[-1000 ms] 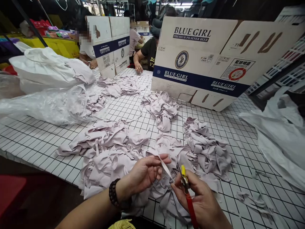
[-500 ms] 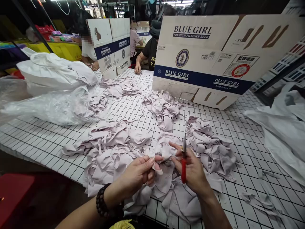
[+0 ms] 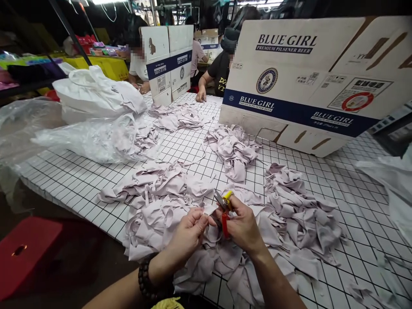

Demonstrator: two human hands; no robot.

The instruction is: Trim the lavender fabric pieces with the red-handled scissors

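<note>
My left hand (image 3: 189, 229) pinches a pale lilac fabric piece (image 3: 208, 209) between thumb and fingers, low over the middle of the table. Close beside it on the right, my right hand (image 3: 243, 223) is closed around small thread snips (image 3: 224, 210) with red and yellow handles. Their metal blades point up and left, just above the fabric. Under both hands lies a loose pile of lilac fabric pieces (image 3: 157, 219). A second heap of the same cloth (image 3: 299, 206) is to the right. Which part of the fabric my right fingertips touch is hard to make out.
Beer cartons (image 3: 289, 64) stand upright across the table (image 3: 180, 150). Another fabric heap (image 3: 233, 150) lies before them. Plastic bags (image 3: 86, 137) are at left, a white bag (image 3: 392, 184) at right. Fabric scraps lie front right. A red stool (image 3: 32, 244) stands lower left. Other people sit beyond.
The snips have turned from upright to tilted left, and my right hand has come closer to the left. The whole view has shifted, with table items appearing further right.
</note>
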